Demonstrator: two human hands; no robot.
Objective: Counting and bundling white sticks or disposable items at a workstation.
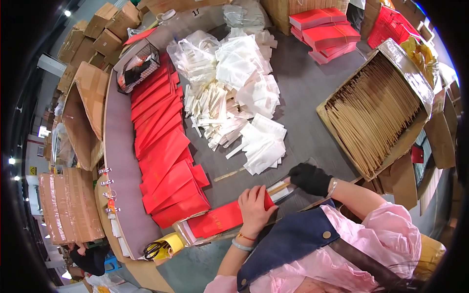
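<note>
My bare left hand (255, 207) grips the open end of a long red paper envelope (220, 218) at the table's near edge. Its fingers lie over the top and the thumb presses at the mouth. My right hand (311, 179), in a black glove, is closed at the outer end of a thin brown stick (279, 187) that runs into the mouth of the envelope. A white strip (284, 194) lies beside the stick. The gloved fingertips are partly hidden. Beneath the red envelope is a shallow tray with a clear rim (184, 232).
Overlapping red envelopes (163, 146) line the left side. White paper slips (244, 93) are heaped mid-table. At right stands a carton of brown sticks (376, 115). Red bundles (325, 34) lie at the back, a wire basket (139, 68) far left, scissors (157, 250) near left.
</note>
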